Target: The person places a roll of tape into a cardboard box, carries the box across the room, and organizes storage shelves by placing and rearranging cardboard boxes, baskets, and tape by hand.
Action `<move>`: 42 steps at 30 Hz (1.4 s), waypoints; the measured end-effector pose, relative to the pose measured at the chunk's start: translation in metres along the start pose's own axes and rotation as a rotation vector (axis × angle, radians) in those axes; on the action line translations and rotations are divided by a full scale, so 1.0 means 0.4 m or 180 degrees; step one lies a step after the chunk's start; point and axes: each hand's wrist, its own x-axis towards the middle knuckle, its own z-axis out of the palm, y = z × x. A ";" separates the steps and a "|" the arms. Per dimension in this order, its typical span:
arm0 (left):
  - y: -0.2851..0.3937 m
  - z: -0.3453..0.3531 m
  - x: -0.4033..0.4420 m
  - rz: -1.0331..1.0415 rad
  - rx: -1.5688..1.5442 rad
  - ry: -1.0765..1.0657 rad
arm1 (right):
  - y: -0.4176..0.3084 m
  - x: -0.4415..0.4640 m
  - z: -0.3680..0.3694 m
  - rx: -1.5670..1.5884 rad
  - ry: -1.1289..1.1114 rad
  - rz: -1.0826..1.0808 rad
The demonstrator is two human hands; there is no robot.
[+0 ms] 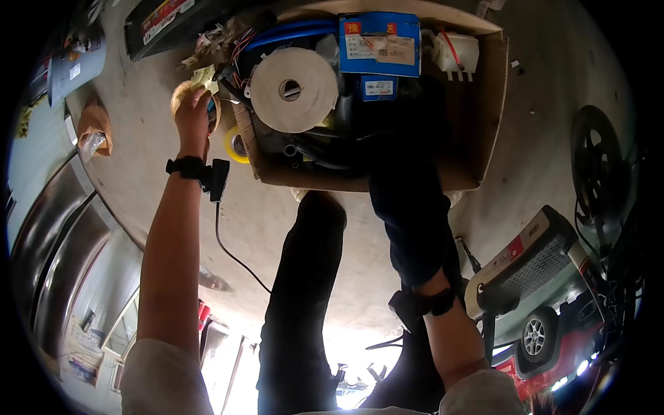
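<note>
My left hand [191,124] is outside the box's left end, its fingers closed around a tan tape roll [178,98]. A crumpled pale yellow piece [205,78] shows at the fingertips. A yellow tape roll [236,144] lies just right of that hand, against the cardboard box [490,117]. On the other side, dark cloth [408,221] covers my right hand, so its fingers are hidden; only the wrist below shows. The cloth-covered part reaches over the box's near edge. Inside are a big whitish roll [270,90], a blue box [380,45], a smaller blue box [378,88] and black hoses [321,155].
A white plastic container [454,55] stands in the box's right end. A brown paper bag [95,129] is on the floor at left, with a black case [162,24] behind. To the right are a black wheel [596,166] and a grey-and-red machine [519,270].
</note>
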 end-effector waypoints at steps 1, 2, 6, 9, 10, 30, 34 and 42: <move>0.004 0.001 -0.004 -0.0130 -0.0267 -0.0032 | 0.000 0.000 -0.005 -0.0532 0.0082 -0.0222; 0.007 0.004 -0.012 -0.0263 -0.0535 -0.0064 | 0.002 -0.002 -0.003 -0.0590 0.0137 -0.0310; 0.063 0.018 -0.044 0.0465 -0.0014 0.0414 | 0.001 -0.008 0.029 0.0631 0.0488 0.0048; 0.163 0.007 -0.072 0.1339 0.0731 0.0916 | -0.011 -0.044 0.088 0.2785 0.0706 0.1121; 0.187 -0.008 -0.076 0.1623 0.0907 0.0950 | -0.012 -0.057 0.107 0.3327 0.0779 0.1387; 0.305 -0.072 -0.369 -0.1986 -0.3059 -0.1972 | -0.177 -0.051 -0.081 0.1727 0.1191 0.0061; 0.399 -0.091 -0.463 -0.2307 -0.3626 -0.2206 | -0.217 0.004 -0.151 -0.0078 0.0644 -0.0572; 0.542 -0.206 -0.613 -0.2611 -0.3723 -0.2685 | -0.206 -0.067 -0.136 0.1507 0.0152 -0.0326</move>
